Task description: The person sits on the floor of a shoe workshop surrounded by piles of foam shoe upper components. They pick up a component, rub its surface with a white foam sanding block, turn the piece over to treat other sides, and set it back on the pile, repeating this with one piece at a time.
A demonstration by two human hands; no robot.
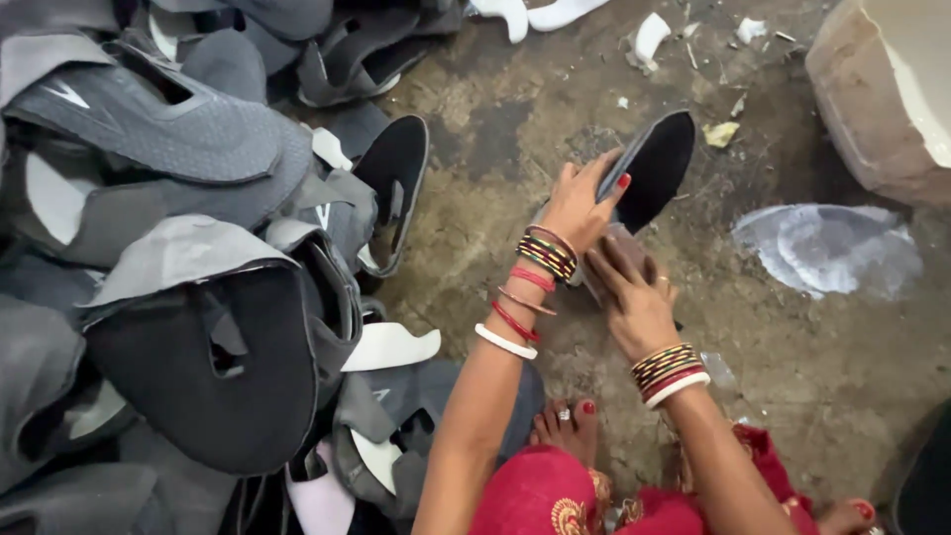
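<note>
The left hand (580,203) is gripping a black shoe upper (649,168) from the side, its fingers curled over the edge and closed on it, holding the piece tilted above the concrete floor (773,367). The right hand (634,302) is lying just below, fingers stretched fairly flat and pressing on the lower grey part of the same piece; whether it is actually grasping anything, I cannot tell. Both wrists are wearing stacks of coloured bangles (547,253). To the left, a large heap of grey and black shoe uppers (188,297) is covering the floor, with one black piece (394,178) lying at its near edge, apart from the held one. A pale grey sheet (827,248) is lying on the floor to the right, and a worn round tub (882,89) is standing in the upper right corner. A bare foot (567,428) is resting on the floor beneath the arms
</note>
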